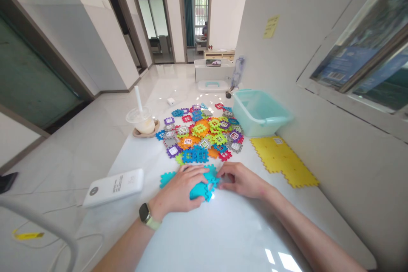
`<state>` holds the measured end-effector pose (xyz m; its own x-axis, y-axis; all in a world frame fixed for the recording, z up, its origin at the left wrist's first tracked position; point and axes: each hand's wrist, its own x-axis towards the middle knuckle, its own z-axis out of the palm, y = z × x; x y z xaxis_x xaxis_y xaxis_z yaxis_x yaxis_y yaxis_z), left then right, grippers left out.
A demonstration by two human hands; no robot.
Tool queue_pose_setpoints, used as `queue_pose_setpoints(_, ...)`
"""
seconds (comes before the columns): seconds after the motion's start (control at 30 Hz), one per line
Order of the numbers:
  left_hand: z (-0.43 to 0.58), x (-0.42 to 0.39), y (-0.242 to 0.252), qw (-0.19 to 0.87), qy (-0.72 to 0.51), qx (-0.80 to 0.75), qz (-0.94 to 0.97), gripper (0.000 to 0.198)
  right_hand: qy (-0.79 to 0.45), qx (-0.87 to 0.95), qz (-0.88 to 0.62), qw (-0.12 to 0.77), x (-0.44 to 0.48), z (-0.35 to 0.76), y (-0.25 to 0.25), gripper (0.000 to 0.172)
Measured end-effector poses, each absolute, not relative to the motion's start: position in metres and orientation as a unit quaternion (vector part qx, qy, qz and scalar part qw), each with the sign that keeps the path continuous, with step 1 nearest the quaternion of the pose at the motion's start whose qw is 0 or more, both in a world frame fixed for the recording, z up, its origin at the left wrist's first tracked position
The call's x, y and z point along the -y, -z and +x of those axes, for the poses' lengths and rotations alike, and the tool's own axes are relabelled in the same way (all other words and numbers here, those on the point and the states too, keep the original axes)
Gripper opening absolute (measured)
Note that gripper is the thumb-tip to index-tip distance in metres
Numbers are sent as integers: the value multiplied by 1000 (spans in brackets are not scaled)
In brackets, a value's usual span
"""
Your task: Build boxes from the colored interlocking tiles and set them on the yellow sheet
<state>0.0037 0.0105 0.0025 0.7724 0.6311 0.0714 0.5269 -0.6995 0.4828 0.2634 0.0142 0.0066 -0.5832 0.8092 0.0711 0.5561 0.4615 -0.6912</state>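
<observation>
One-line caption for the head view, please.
Left hand and right hand handle turquoise interlocking tiles below a multicoloured tile heap.

1. The camera sat on the person's head, above the near end of the white bench (223,242).
2. It faced forward and downward, along the bench's length.
3. It looked closest at the left hand (177,191) and right hand (244,180), both low in the frame, with the forearms entering from the bottom corners.
4. The heap of plastic puzzle tiles (200,131) lay mid-frame, farther off.
5. Its wide, curved field reached the far doorway (195,17) at the top.
</observation>
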Motion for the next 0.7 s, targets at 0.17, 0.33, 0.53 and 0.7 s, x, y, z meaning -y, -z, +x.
queue_pose_setpoints(0.17, 4, -11, -3, 234, -130, -322, 908, 46, -310, 836, -397, 219, -14, 254, 4, 11)
queue_pose_setpoints(0.33, -1, -14, 0, 244, -112, -310, 912, 34, -304, 840, -394, 216, -12, 253, 7, 12)
queue_pose_setpoints(0.53, -1, -15, 3, 235, -120, -312, 913, 35, -289, 843, -402, 209, -10, 252, 7, 12)
queue_pose_setpoints(0.7, 3, -16, 1, 249, -130, -314, 907, 34, -290, 841, -410, 200, -9, 251, 7, 12)
